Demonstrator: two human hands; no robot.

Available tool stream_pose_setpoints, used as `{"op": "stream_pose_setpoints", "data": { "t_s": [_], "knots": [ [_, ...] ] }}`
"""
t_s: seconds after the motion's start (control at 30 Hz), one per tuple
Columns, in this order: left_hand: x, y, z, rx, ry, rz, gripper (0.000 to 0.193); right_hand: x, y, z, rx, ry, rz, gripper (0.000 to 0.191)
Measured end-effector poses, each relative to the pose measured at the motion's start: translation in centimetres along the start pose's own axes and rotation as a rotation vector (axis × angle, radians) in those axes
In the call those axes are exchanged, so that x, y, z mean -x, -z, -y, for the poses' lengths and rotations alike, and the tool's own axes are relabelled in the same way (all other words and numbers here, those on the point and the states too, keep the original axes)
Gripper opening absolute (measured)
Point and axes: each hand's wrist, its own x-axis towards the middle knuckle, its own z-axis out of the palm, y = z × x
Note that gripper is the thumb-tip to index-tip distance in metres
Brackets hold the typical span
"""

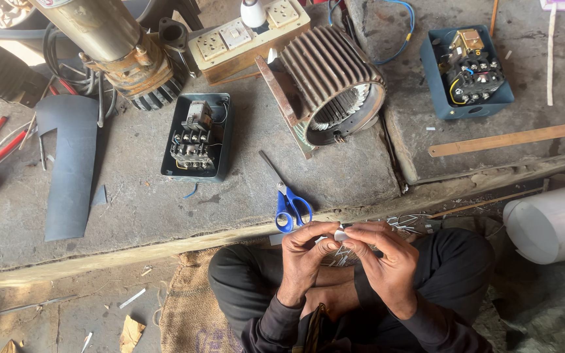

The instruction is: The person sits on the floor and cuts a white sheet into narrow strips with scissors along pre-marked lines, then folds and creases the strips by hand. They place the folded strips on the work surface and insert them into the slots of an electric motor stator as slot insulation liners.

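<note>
You are sitting cross-legged on a sack (188, 307) at the edge of a concrete floor (138, 209), with both hands raised in front of your knees and a small white slip (339, 234) caught between them; your left hand (305, 252) pinches its near end with thumb and forefinger, and your right hand (387, 258) closes its fingertips on the other side, so the two hands almost touch. It looks like you are folding or shaping that slip, and the fine work calls for a steady pinch rather than force. More white slips (403, 222) lie scattered just beyond your right hand. The blue-handled scissors (287, 199) lie on the floor just ahead of your left hand, blades shut. Farther out stands the ribbed motor shell (335, 82), tipped on its side, well apart from your hands. A dark switch box (197, 136) lies left of it, a blue one (467, 70) to the right, and a white roll (550, 222) rests beside your right knee. Nothing lies between your hands and the scissors
</note>
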Motion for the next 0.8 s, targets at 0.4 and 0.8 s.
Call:
{"op": "stream_pose_setpoints", "data": {
  "t_s": [0.4,0.8],
  "knots": [
    [-0.5,0.2,0.6,-0.067,-0.122,-0.004,0.015,-0.6,0.0,0.0,0.052,0.081,0.012,0.019],
    [-0.1,-0.9,0.0,-0.212,-0.238,-0.078,0.011,-0.7,0.4,1.2,0.175,0.157,-0.005,0.020]
  ]
}}
